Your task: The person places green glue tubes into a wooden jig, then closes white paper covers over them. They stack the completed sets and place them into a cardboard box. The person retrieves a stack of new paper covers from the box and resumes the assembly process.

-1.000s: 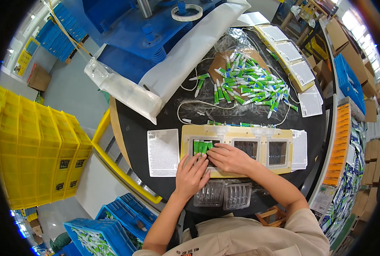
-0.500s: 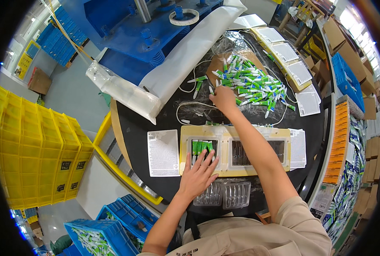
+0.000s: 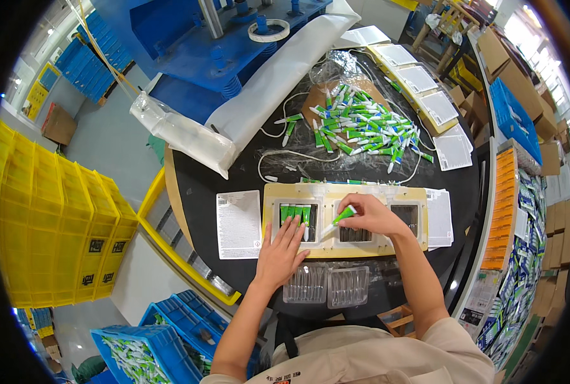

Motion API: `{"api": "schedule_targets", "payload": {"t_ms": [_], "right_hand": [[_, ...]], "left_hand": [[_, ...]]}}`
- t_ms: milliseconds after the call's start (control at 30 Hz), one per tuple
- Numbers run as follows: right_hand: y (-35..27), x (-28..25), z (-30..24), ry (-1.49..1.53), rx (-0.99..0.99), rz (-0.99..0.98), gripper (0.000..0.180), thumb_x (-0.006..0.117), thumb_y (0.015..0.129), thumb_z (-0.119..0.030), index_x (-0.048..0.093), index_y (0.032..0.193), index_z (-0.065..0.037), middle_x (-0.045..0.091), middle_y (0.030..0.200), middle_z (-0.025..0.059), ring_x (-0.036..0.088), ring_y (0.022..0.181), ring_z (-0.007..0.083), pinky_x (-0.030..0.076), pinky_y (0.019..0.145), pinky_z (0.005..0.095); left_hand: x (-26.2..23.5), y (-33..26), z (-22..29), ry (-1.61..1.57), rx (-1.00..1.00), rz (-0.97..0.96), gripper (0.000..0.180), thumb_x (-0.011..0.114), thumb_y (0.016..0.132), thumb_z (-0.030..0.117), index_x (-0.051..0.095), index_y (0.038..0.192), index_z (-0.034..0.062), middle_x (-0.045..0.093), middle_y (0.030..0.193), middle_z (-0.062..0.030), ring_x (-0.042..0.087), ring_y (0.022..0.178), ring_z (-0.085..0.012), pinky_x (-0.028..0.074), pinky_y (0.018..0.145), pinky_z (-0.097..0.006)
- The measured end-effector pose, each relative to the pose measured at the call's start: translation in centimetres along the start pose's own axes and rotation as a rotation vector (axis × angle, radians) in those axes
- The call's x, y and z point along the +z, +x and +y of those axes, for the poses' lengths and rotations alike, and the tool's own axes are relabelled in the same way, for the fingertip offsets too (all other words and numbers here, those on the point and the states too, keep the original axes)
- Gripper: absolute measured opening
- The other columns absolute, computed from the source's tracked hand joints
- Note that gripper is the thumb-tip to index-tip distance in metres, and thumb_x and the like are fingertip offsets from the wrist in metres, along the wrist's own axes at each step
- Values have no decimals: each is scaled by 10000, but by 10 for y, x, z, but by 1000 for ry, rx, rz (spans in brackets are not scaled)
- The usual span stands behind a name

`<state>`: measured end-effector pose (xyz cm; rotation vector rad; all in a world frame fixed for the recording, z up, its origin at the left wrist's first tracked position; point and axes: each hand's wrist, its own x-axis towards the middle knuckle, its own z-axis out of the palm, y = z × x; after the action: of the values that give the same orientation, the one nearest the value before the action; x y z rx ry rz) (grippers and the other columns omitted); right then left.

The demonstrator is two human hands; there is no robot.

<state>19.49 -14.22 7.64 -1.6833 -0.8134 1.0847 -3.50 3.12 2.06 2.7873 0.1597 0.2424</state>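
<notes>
My right hand [image 3: 376, 215] pinches a small green-and-white tube [image 3: 344, 215], held tilted above the middle of a pale yellow frame [image 3: 330, 251] with three windows. In the frame's left window, several green tubes [image 3: 296, 211] lie side by side. My left hand [image 3: 281, 254] rests on these tubes and the frame's front edge, fingers stretched and apart. Dark slots show in the middle window [image 3: 355, 235] and the right one, partly behind my right hand. Beyond the frame lies a loose pile of green-and-white tubes [image 3: 371, 128] on the black table.
White printed cards [image 3: 239, 224] flank the frame. Clear blister trays [image 3: 348, 287] lie at the near edge. A blue press [image 3: 202, 70] stands far left, a long card-covered frame [image 3: 419, 80] far right. Yellow crates [image 3: 55, 217] and blue tube bins [image 3: 138, 358] stand left.
My right hand has come back from the pile to the frame with a tube. My left hand stays over the left window. The whole view has shifted slightly.
</notes>
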Motion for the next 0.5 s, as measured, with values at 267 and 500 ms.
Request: {"api": "schedule_targets", "payload": {"t_ms": [267, 500], "right_hand": [[30, 29, -3, 15, 20, -264, 214, 804, 866, -164, 704, 954, 4, 642, 740, -4, 553, 645, 75, 470, 592, 262], [-31, 98, 4, 636, 165, 216, 249, 714, 951, -113, 706, 1162, 19, 707, 939, 42, 637, 794, 88, 526, 729, 234]], "left_hand": [[-5, -10, 46, -415, -125, 400, 507, 843, 772, 108, 682, 1250, 55, 725, 1105, -118, 676, 994, -277, 499, 898, -412], [11, -8, 75, -348, -153, 664, 428, 816, 789, 27, 686, 1195, -3, 696, 858, -139, 665, 712, -296, 540, 672, -383]]}}
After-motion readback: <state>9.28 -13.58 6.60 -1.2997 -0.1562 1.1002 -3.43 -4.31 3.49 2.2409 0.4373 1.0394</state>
